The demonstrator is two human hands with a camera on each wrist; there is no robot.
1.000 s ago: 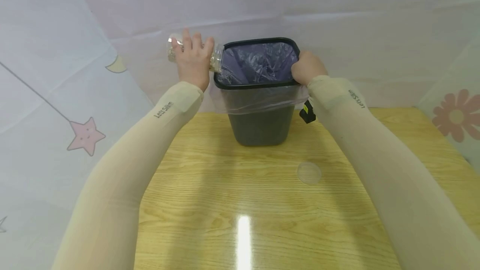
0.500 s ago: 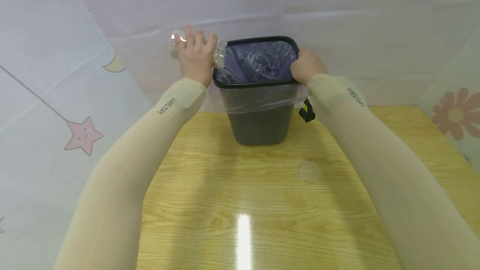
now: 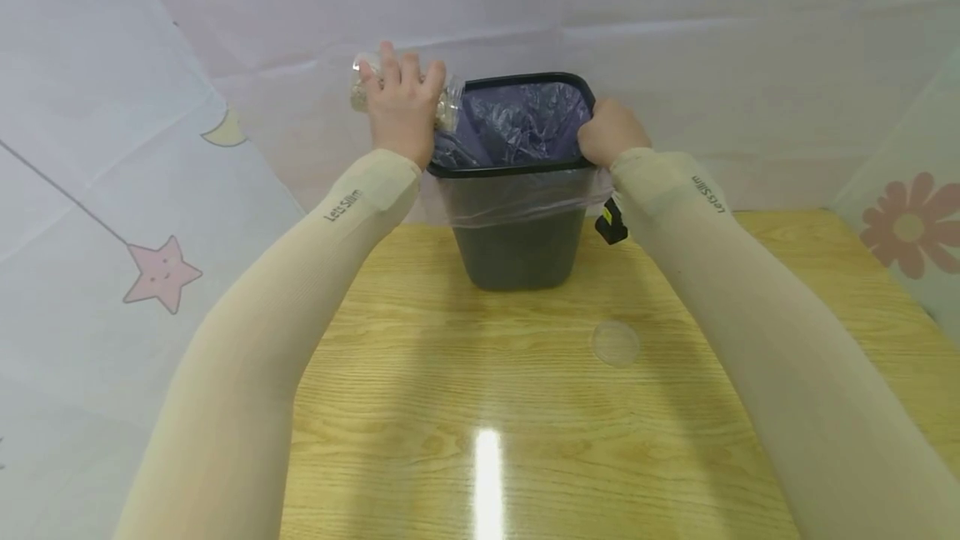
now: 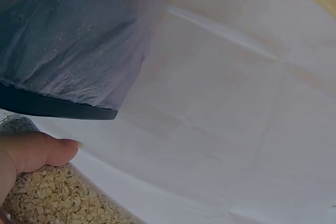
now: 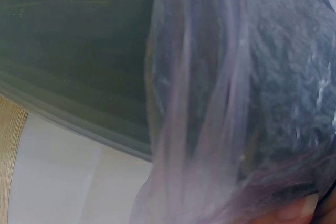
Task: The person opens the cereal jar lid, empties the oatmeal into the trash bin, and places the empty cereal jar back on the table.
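The jar (image 3: 448, 103), gripped by the left hand (image 3: 401, 111), has been moved over the bin (image 3: 517, 167), whose rim is clasped by the right hand (image 3: 609, 133).

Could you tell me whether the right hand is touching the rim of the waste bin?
Touching. In the head view the right hand curls over the waste bin's right rim, pinning the plastic liner there.

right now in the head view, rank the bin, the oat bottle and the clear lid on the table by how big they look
1. bin, clearly largest
2. oat bottle, mostly hidden by the left hand, so unsure
3. clear lid, smallest, though nearer the camera
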